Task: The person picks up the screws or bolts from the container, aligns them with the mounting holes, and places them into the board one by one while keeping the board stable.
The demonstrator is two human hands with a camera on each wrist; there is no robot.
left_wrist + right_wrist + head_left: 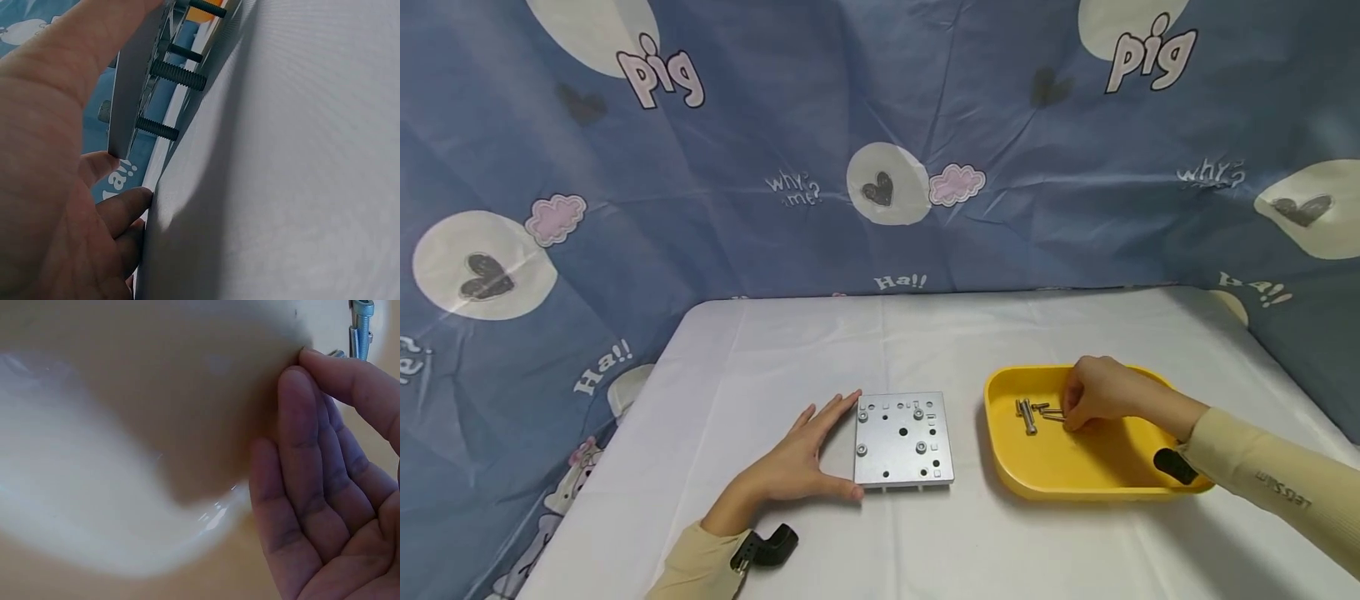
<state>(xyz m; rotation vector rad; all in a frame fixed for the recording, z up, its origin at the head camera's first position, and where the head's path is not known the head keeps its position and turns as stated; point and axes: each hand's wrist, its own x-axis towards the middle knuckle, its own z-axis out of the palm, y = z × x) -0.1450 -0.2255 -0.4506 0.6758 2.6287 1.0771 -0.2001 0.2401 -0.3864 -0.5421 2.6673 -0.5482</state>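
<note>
At a white-covered table (pixel 790 350), I span the nine o'clock edge of a square silver plate (pixel 901 468) with my left hand (pixel 797 462), its fingers spread and extended, thumb touching near the seven o'clock corner and fingertips near the eleven o'clock one. The plate lies flat near the middle of the table. Four socket-head bolts (pixel 921 447) stand in it, at about one, four, half past eight and ten o'clock from its center, among smaller holes; the left wrist view shows threaded shanks (pixel 179 75) jutting from its underside.

At three o'clock from the plate, apart from it, sits a yellow tray (pixel 1045 468). My right hand (pixel 1099 390) reaches into it from four o'clock, thumb and forefinger brought close together, the other fingers bent alongside. I cannot tell whether a screw is pinched between those tips. Loose metal screws (pixel 1028 418), one noticeably thicker than the rest, lie just at nine o'clock from my fingertips.

I wear beige sleeves (pixel 1262 471), with a black device (pixel 771 547) at my left wrist. At twelve o'clock, beyond the table, hangs a blue cloth (pixel 737 233) printed with hearts and the word "pig."
</note>
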